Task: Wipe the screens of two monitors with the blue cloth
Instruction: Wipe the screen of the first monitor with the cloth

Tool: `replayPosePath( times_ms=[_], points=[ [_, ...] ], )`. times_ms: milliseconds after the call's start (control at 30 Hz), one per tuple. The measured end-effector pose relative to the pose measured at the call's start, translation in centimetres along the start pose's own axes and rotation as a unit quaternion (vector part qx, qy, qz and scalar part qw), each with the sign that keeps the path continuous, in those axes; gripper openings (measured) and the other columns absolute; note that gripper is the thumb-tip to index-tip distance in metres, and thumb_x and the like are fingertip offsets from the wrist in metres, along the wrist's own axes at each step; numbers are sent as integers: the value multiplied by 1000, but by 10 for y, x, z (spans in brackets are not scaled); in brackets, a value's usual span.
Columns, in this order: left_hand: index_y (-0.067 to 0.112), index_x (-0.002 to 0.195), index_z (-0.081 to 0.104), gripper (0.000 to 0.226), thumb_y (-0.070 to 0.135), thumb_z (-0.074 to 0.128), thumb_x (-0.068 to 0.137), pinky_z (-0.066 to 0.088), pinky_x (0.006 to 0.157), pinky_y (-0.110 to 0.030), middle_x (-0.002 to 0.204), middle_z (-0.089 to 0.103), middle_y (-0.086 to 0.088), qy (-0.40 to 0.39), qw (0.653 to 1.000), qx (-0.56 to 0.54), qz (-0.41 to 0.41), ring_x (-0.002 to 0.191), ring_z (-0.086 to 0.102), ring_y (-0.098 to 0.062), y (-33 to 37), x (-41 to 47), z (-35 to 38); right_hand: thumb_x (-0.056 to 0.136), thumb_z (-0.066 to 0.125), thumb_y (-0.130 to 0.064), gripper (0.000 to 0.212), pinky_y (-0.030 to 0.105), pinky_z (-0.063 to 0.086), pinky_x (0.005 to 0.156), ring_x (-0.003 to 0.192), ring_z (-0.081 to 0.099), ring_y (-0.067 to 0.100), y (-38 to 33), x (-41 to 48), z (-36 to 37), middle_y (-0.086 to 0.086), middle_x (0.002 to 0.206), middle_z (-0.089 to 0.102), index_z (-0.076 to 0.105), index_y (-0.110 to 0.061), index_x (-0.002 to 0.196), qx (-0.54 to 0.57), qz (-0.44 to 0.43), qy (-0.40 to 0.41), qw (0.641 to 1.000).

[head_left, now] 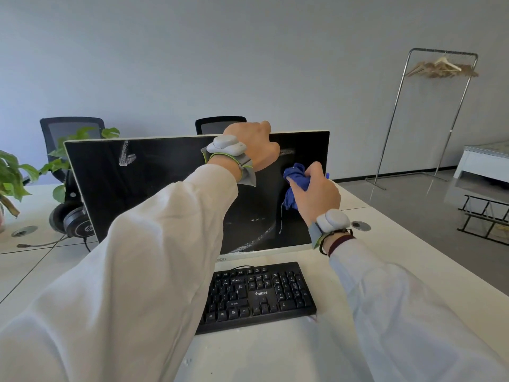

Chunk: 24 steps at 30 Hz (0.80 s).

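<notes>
One wide black monitor with a white frame (154,183) stands on the white tabletop (391,244). The left hand (252,146) grips its top edge. The right hand (319,193) squeezes the crumpled blue cloth (296,180) against the right side of the screen. This looks like the first screen, partly wiped. Next the cloth should slide over to the white smear (126,157) up on the left. I see no second monitor.

Grey wall (248,51); black chairs (72,130) behind white desk (413,257); garment rack (443,51) right; glossy grey floor (427,205).
</notes>
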<state>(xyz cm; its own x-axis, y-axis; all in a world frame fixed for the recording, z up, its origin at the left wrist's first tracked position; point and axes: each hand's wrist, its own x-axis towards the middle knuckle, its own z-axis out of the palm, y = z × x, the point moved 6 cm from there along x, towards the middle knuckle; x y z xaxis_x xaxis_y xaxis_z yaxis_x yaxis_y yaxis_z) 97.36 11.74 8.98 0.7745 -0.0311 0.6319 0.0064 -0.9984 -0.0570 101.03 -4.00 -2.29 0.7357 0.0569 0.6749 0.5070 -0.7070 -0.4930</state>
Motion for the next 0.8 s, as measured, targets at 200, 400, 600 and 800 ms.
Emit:
replayPosePath(
  times_ms=[200, 400, 600, 800],
  points=[
    [15, 99, 53, 27, 35, 41, 85, 33, 55, -28, 75, 54, 2, -8, 1000, 5, 7, 66, 53, -21, 10, -2, 2, 93, 61, -44, 36, 14, 30, 54, 57, 43, 10, 20, -39, 27, -4, 81, 52, 47, -15, 110, -12, -9, -48, 999],
    [16, 99, 51, 24, 33, 46, 83, 29, 52, -27, 72, 52, 3, -12, 1000, 18, 2, 61, 48, -17, 7, -4, -2, 92, 63, -44, 38, 8, 25, 54, 57, 44, 10, 22, -42, 30, -4, 79, 53, 50, -13, 110, -10, -39, -75, 996],
    [16, 98, 52, 24, 29, 46, 79, 30, 53, -27, 74, 55, 1, -21, 999, 25, 4, 61, 50, -20, 5, 2, 2, 93, 61, -48, 37, 21, 32, 57, 63, 48, 18, -13, 15, -13, -1, 79, 54, 47, -15, 103, 18, -26, 16, 999],
    [19, 96, 49, 24, 26, 46, 73, 34, 54, -27, 71, 53, 1, -34, 998, 56, -10, 55, 44, -17, 5, 6, 9, 93, 61, -48, 38, 24, 40, 65, 66, 51, 16, -9, 9, -5, -3, 82, 53, 48, -15, 107, 18, -19, 15, 1000]
  ],
)
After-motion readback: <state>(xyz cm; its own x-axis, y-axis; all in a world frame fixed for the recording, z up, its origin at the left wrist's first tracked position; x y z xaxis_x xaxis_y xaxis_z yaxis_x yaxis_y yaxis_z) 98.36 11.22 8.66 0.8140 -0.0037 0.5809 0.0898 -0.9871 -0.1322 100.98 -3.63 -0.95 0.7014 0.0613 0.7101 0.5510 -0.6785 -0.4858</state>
